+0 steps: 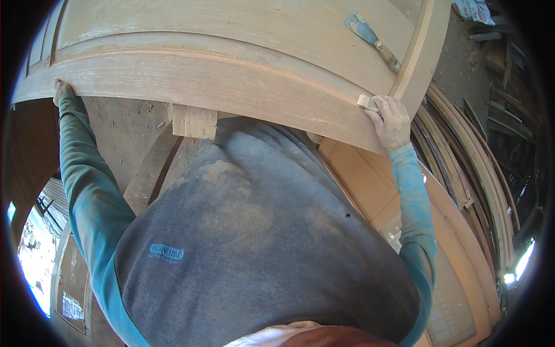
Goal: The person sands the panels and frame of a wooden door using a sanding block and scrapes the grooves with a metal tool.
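A large bare wooden door panel (219, 63) lies flat in front of me, with a raised moulding line across it. My left hand (61, 89) rests on the panel's near left edge, fingers curled over the rim. My right hand (390, 120) is at the near right corner, gripping a small pale block (364, 102) pressed against the wood by the moulding. A blue-bladed putty knife with a wooden handle (373, 40) lies loose on the panel beyond my right hand. My dusty grey shirt fills the lower middle of the view.
A wooden block (195, 121) props the panel from below. Curved wooden strips and boards (474, 162) are stacked at the right. Another pale door (370, 191) lies below on the right. The dirt floor (124, 130) shows under the panel.
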`<action>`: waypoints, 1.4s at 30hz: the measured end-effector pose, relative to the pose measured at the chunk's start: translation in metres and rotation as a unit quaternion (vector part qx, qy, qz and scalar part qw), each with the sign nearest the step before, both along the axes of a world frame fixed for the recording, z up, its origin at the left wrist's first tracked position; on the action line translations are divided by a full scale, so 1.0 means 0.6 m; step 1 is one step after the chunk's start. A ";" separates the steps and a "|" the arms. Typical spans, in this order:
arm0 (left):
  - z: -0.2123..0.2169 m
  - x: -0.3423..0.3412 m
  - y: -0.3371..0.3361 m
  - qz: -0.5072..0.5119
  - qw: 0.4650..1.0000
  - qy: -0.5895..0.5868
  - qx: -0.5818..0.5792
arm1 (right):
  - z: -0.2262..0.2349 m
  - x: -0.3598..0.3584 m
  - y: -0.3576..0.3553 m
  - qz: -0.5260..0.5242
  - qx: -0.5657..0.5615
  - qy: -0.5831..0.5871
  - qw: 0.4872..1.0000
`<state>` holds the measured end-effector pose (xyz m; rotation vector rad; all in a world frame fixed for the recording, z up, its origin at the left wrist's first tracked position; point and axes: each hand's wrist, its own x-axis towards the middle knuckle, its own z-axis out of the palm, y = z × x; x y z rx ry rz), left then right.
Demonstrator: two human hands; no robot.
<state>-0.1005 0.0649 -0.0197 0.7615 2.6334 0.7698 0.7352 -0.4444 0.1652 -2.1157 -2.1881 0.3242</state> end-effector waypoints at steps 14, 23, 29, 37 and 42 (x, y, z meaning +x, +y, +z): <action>0.038 0.095 -0.050 -0.020 0.998 0.007 0.061 | -0.042 -0.082 0.076 -0.247 0.099 0.060 0.962; -0.042 0.000 -0.029 -0.290 0.891 0.305 -0.170 | -0.065 -0.256 0.240 -0.278 0.126 0.055 0.951; 0.063 0.245 -0.091 -0.042 0.972 -0.128 0.191 | -0.143 -0.131 0.147 -0.517 0.188 0.117 0.827; 0.096 0.203 -0.121 -0.050 0.967 -0.150 0.200 | -0.117 -0.602 0.515 -0.307 0.169 0.187 0.918; 0.085 0.207 -0.096 -0.066 0.965 -0.131 0.215 | -0.120 -0.738 0.668 -0.123 0.171 0.189 0.959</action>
